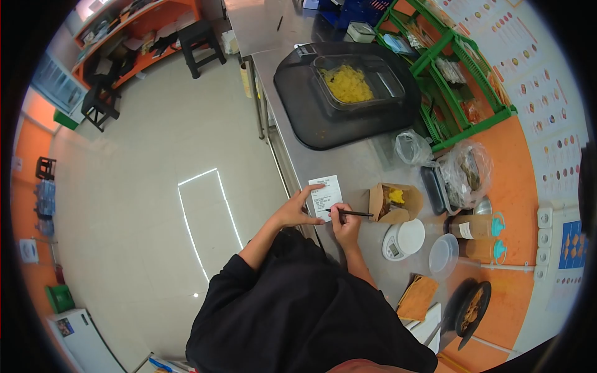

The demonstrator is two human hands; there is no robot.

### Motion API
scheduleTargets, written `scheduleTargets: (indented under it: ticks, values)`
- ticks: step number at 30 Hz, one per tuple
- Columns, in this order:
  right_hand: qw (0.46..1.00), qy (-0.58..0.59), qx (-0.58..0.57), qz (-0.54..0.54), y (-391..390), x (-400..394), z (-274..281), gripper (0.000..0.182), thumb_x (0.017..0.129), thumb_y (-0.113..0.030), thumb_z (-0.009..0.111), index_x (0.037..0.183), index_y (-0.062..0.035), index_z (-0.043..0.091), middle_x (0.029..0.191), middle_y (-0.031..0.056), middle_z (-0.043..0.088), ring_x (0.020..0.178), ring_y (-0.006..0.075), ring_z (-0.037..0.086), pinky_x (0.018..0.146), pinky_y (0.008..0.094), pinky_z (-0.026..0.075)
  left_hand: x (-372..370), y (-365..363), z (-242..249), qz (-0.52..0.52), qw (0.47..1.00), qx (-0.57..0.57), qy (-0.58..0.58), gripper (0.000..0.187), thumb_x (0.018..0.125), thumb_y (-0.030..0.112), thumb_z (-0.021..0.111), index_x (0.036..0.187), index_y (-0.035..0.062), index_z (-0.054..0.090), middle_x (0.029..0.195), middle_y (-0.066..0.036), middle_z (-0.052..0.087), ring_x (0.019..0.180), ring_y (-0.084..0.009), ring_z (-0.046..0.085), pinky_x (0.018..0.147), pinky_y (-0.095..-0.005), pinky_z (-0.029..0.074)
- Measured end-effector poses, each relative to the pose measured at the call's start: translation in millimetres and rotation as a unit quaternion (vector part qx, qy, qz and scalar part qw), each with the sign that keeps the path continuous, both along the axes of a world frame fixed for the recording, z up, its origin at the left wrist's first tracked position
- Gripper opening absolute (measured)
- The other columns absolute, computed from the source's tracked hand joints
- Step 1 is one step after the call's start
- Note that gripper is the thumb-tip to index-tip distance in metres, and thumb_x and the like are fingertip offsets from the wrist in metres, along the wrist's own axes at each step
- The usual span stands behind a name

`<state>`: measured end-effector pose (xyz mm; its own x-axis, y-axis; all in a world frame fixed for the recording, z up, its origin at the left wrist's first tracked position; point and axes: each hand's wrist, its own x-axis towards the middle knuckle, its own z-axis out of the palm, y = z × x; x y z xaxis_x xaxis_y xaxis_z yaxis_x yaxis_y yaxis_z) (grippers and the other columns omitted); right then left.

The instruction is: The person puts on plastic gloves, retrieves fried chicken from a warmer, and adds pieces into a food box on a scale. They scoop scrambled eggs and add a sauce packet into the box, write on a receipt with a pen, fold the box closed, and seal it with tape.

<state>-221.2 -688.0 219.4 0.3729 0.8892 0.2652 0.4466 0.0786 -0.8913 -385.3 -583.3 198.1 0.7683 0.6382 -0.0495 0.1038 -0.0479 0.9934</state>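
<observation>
A white printed receipt [324, 193] lies near the edge of the steel counter. My left hand [297, 210] rests at its left side with fingers spread, fingertips on the paper. In my right hand [345, 229] is a black pen [354, 213], its tip pointing left over the lower part of the receipt. Just right of the receipt stands an open brown paper food box [377, 202] with yellow and brown food inside. Beside that box is a white kitchen scale [404, 239].
A clear container of yellow food [347, 84] sits on a large black tray [311, 133]. Green racks [429, 65] line the wall side. Nearby are plastic bags [467, 171], sauce bottles [476, 227], a clear tub [443, 256], an orange cloth [416, 297] and a black bowl [474, 314].
</observation>
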Motion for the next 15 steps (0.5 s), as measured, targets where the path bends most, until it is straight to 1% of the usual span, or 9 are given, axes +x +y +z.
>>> scheduleTargets:
  ticks: [1, 3, 7, 9, 10, 12, 13, 15]
  values:
    - [1.000, 0.001, 0.001, -0.001, 1.0, -1.0, 0.9, 0.010, 0.092, -0.008, 0.063, 0.088, 0.0006, 0.063, 0.068, 0.0009, 0.065, 0.055, 0.0001, 0.049, 0.048, 0.0180, 0.035, -0.4, 0.8, 1.3, 0.000, 1.000, 0.005, 0.003, 0.098, 0.064, 0.031, 0.088, 0.145, 0.0218, 0.035, 0.137, -0.019, 0.044, 0.119, -0.0327, 0.047, 0.085, -0.0383, 0.054]
    - [1.000, -0.021, 0.014, 0.001, 1.5, -2.8, 3.7, 0.009, 0.092, -0.008, 0.063, 0.088, 0.0008, 0.063, 0.068, 0.0011, 0.065, 0.054, -0.0002, 0.049, 0.047, 0.0182, 0.035, 0.1, 1.2, 1.1, 0.000, 1.000, 0.006, -0.001, 0.098, 0.064, 0.031, 0.088, 0.145, 0.0217, 0.034, 0.137, -0.019, 0.044, 0.119, -0.0327, 0.048, 0.085, -0.0382, 0.054]
    - [1.000, -0.020, 0.015, 0.006, 2.8, -4.1, 8.2, 0.008, 0.091, -0.007, 0.063, 0.088, 0.0008, 0.063, 0.067, 0.0010, 0.065, 0.054, -0.0001, 0.049, 0.046, 0.0185, 0.035, -0.4, 1.1, 1.5, -0.004, 1.000, -0.008, 0.000, 0.098, 0.065, 0.031, 0.088, 0.146, 0.0218, 0.034, 0.137, -0.019, 0.044, 0.119, -0.0328, 0.048, 0.084, -0.0378, 0.054]
    - [0.999, -0.036, -0.006, 0.001, 2.2, -3.9, 8.3, 0.008, 0.088, -0.009, 0.066, 0.087, -0.0006, 0.064, 0.064, 0.0045, 0.062, 0.053, 0.0090, 0.056, 0.050, 0.0251, 0.043, -0.3, 0.7, 0.9, -0.003, 1.000, -0.012, -0.002, 0.098, 0.065, 0.031, 0.088, 0.146, 0.0220, 0.033, 0.137, -0.019, 0.044, 0.119, -0.0329, 0.048, 0.084, -0.0377, 0.054]
    - [0.999, -0.036, -0.006, 0.002, 2.3, -4.3, 7.6, 0.008, 0.088, -0.009, 0.066, 0.087, -0.0006, 0.064, 0.064, 0.0045, 0.062, 0.053, 0.0090, 0.056, 0.050, 0.0251, 0.043, -0.4, 0.4, 0.4, -0.002, 1.000, -0.016, -0.005, 0.098, 0.065, 0.031, 0.088, 0.146, 0.0221, 0.033, 0.137, -0.019, 0.044, 0.119, -0.0329, 0.048, 0.084, -0.0376, 0.054]
    - [0.999, -0.042, 0.008, 0.030, 3.5, -4.4, 5.9, 0.007, 0.090, -0.006, 0.064, 0.088, 0.0009, 0.063, 0.066, 0.0015, 0.064, 0.055, 0.0011, 0.050, 0.048, 0.0194, 0.036, 0.1, 0.8, -2.0, -0.002, 1.000, -0.015, -0.009, 0.098, 0.065, 0.031, 0.088, 0.146, 0.0223, 0.033, 0.137, -0.019, 0.044, 0.119, -0.0327, 0.048, 0.084, -0.0376, 0.054]
    - [0.999, -0.042, 0.008, 0.030, 3.2, -3.1, 5.7, 0.007, 0.090, -0.006, 0.064, 0.088, 0.0009, 0.063, 0.066, 0.0015, 0.064, 0.055, 0.0011, 0.050, 0.048, 0.0194, 0.036, 0.5, 1.0, -3.1, -0.003, 1.000, -0.013, -0.013, 0.098, 0.065, 0.031, 0.088, 0.146, 0.0224, 0.033, 0.137, -0.019, 0.044, 0.119, -0.0326, 0.048, 0.084, -0.0376, 0.053]
    - [0.999, -0.031, -0.013, 0.035, 1.6, 0.1, 5.2, 0.009, 0.088, -0.008, 0.066, 0.087, 0.0003, 0.064, 0.063, 0.0031, 0.059, 0.052, 0.0064, 0.049, 0.048, 0.0239, 0.039, 0.6, 0.9, -2.3, -0.003, 1.000, -0.013, -0.017, 0.098, 0.065, 0.031, 0.088, 0.146, 0.0225, 0.033, 0.137, -0.019, 0.044, 0.119, -0.0325, 0.048, 0.084, -0.0377, 0.053]
